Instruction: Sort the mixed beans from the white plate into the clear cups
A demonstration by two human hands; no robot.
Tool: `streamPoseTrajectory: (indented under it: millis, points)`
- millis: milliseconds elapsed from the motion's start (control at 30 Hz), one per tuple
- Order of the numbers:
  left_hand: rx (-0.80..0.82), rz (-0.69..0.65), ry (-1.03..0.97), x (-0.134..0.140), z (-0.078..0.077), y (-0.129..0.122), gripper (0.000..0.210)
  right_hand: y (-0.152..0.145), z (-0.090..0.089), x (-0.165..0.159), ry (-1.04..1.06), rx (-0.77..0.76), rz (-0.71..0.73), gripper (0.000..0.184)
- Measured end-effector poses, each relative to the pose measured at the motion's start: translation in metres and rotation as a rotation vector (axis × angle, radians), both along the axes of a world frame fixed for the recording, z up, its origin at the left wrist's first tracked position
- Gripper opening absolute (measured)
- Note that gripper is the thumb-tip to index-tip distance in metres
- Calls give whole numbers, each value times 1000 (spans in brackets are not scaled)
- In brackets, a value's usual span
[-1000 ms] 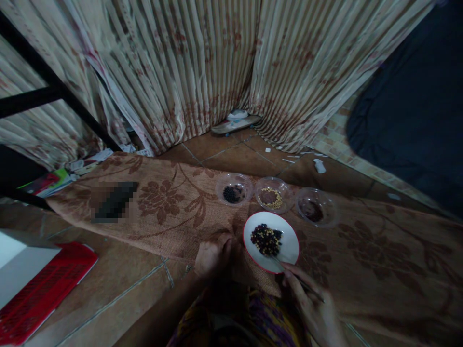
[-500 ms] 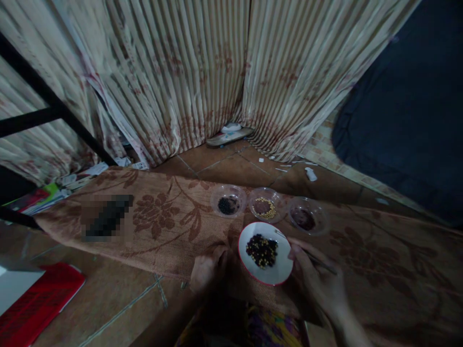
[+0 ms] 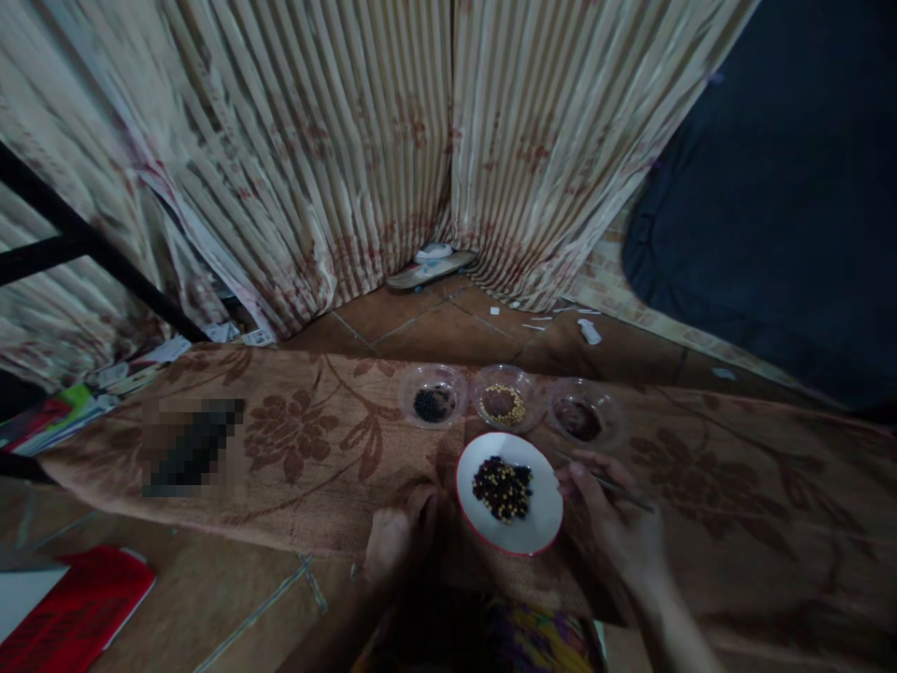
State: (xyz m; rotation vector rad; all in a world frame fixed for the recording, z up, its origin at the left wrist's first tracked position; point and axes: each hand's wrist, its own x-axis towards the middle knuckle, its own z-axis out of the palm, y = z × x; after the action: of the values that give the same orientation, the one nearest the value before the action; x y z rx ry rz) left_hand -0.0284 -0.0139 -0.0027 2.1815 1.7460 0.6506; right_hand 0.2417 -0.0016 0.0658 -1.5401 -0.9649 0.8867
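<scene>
A white bowl with a red rim (image 3: 542, 514) stands before me on the cloth, holding a heap of mixed dark and yellow beans (image 3: 502, 489). At its right side my right hand (image 3: 617, 523) grips thin metal tweezers (image 3: 627, 494), their tip near the bowl's upper right rim. Left of the bowl, my left hand (image 3: 403, 533) rests curled on the cloth, with nothing visible in it. Behind the bowl three clear plastic bowls sit in a row: one with black beans (image 3: 429, 404), one with yellow beans (image 3: 515, 407), one with dark red beans (image 3: 580, 421).
A brown flowered cloth (image 3: 336, 486) covers the low table. A blurred dark object (image 3: 194, 449) lies at its left. Beyond are striped curtains (image 3: 364, 140), a skateboard (image 3: 431, 271) and litter on the tiled floor. A red and white box (image 3: 91, 598) is at lower left.
The tweezers' tip has drawn back from over the white bowl to just outside its right rim. My view has shifted slightly; the left hand stays resting on the cloth.
</scene>
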Motion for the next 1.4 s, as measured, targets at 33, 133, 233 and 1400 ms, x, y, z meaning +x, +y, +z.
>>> streamPoseTrajectory:
  millis: [33, 133, 233, 1400]
  points:
    - [-1, 0, 1, 0, 0, 0, 23, -7, -4, 2, 51, -31, -5, 47]
    - [-16, 8, 10, 1, 0, 0, 22, -28, -14, 5, 121, -115, -10, 45]
    - [-26, 27, 17, 1, 1, 1, 20, -45, -21, 6, 91, -144, -8, 45]
    - [21, 17, 18, -1, -3, 4, 19, -45, -52, 6, -414, 245, 128, 13]
